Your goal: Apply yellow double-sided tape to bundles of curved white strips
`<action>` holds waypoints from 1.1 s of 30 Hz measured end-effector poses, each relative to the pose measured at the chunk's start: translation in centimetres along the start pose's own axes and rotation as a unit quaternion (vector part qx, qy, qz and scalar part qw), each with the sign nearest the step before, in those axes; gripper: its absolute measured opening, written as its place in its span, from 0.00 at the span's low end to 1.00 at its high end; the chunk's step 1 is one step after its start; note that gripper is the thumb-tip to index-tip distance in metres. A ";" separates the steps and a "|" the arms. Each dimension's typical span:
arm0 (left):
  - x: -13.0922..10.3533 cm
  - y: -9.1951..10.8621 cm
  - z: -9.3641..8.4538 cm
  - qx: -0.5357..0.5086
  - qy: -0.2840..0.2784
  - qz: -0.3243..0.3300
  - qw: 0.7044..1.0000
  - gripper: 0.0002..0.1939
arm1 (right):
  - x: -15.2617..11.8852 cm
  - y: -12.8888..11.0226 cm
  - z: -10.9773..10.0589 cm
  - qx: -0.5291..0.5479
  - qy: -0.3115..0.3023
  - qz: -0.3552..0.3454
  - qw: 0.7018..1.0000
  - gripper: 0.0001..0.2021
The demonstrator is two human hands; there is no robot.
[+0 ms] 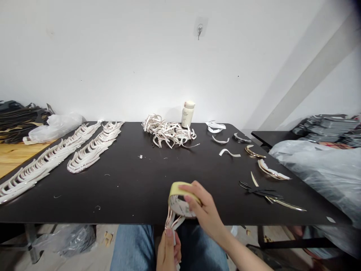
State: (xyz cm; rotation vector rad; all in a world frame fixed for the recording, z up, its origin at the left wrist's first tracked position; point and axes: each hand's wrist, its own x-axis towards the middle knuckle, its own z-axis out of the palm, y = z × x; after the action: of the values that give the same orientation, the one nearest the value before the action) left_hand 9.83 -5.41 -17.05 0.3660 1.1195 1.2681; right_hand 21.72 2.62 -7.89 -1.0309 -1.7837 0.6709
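At the bottom centre of the frame, my left hand [168,248] is closed on some thin strips [170,218], whose upper ends reach to a yellow roll of tape [175,188]. My right hand [207,207], slightly higher and more to the right, grips this roll by its ring, near the front edge of the black table [135,188]. In the upper middle, a tangle of strips [169,131] lies beside a white bottle [187,113].

Low centre, the tape [175,188] looks papery and matt, the strips [169,219] metallic-glossy. Bottom centre, jeans [131,248] of denim. Far right, sheeting [313,162] of crinkled, shiny plastic; left edge, a smooth wood top [14,160].
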 end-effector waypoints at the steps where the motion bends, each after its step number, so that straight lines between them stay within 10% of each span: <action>1: 0.0 -0.1 0.1 -0.002 0.007 0.002 1.000 0.33 | 0.2 0.1 -0.2 0.023 0.038 0.003 0.999 0.13; 10: 0.0 0.5 0.4 -0.004 -0.032 -0.037 0.999 0.34 | -0.5 -0.6 0.8 -0.107 -0.093 -0.010 0.990 0.13; 17: -0.5 0.7 0.9 0.033 0.042 0.013 0.998 0.35 | 0.4 0.1 0.0 0.054 0.061 0.026 0.996 0.13; 25: -0.3 1.3 0.8 0.017 0.099 -0.014 0.995 0.35 | 0.2 -0.3 1.4 -0.102 -0.077 0.017 0.992 0.13; 33: -0.3 1.5 1.1 0.032 0.066 0.048 0.996 0.35 | 1.4 0.1 0.1 0.053 0.094 0.046 0.993 0.13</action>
State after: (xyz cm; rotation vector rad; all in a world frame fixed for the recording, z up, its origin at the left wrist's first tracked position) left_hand 9.90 -4.82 -15.26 0.3922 1.2706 1.3586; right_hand 21.37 3.90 -7.42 -1.0732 -1.5293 0.6931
